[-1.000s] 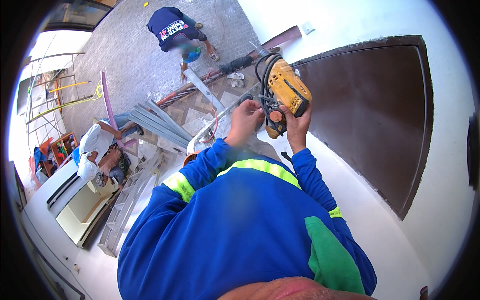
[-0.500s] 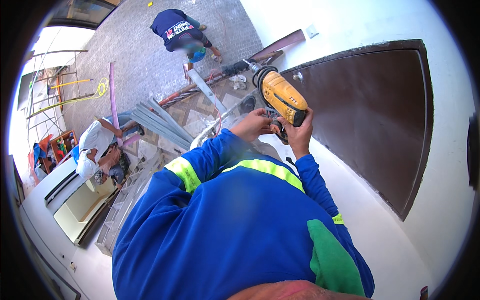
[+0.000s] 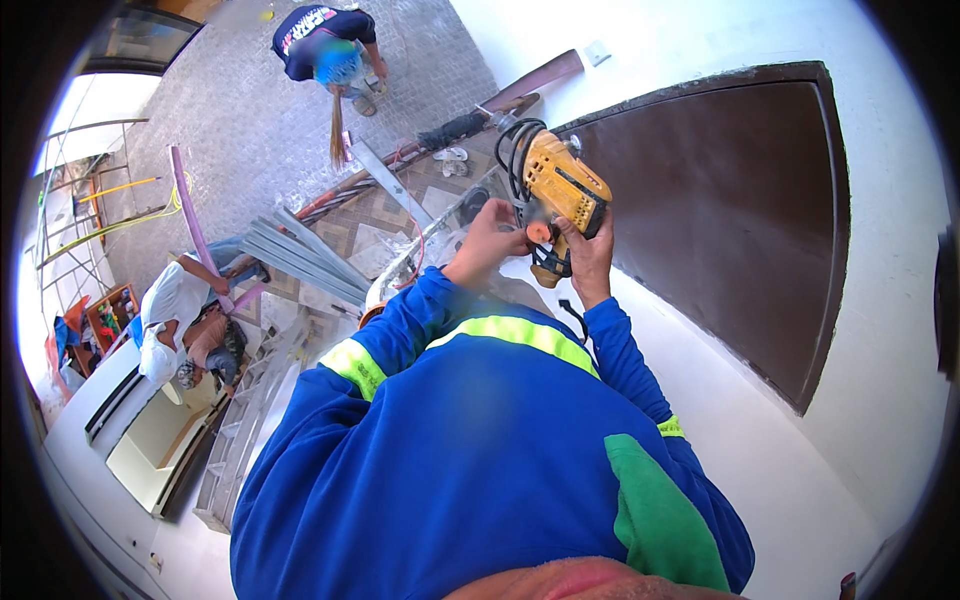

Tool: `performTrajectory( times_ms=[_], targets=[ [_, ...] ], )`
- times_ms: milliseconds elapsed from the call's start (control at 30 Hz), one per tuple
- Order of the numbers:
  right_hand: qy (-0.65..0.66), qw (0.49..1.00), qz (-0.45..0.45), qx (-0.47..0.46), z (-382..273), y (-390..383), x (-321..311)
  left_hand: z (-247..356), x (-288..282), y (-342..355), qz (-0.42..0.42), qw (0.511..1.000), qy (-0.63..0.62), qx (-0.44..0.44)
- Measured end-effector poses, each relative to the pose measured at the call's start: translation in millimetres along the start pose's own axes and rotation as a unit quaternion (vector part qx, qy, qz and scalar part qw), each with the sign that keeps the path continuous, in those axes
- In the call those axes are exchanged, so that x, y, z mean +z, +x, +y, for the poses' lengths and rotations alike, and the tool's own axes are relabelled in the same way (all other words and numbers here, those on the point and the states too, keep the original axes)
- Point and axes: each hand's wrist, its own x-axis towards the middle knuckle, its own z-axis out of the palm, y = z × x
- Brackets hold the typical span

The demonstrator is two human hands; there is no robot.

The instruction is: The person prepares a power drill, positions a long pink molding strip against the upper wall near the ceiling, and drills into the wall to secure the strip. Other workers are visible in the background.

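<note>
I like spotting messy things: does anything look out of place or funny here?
Yes. Pale slippers lie unworn on the tiled floor, left of the yellow power tool; footwear looks odd amid building materials. Grey metal strips lie in an uneven pile, ends not lined up.

Dark shirt [image 3: 342, 24] bears lettering [image 3: 306, 25] (too blurred to read).

A head-worn fisheye camera is looking down over the close blue shirt [image 3: 480, 440], facing past the left hand [image 3: 490, 243] and right hand [image 3: 592, 265] toward paved floor [image 3: 430, 85].
</note>
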Motion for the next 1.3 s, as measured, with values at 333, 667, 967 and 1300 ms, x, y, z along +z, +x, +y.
performTrajectory(
  times_ms=[333, 667, 967, 1300],
  targets=[
    [0.009, 0.999, 0.027, 0.021, -15, -4, 6, 14, 15, -15, 0.113, 0.805, 0.383, 0.440],
    [0.083, 0.993, 0.029, 0.082, -18, -11, 7, 0, 2, -12, 0.060, 0.951, 0.025, 0.302],
    [-0.022, 1.000, -0.019, 0.008, -20, -9, 0, 15, -3, 10, 0.070, 0.960, -0.204, 0.180],
    [0.062, 0.994, 0.022, 0.083, -18, -4, 4, -3, -9, -13, -0.037, 0.987, -0.088, 0.131]
  ],
)
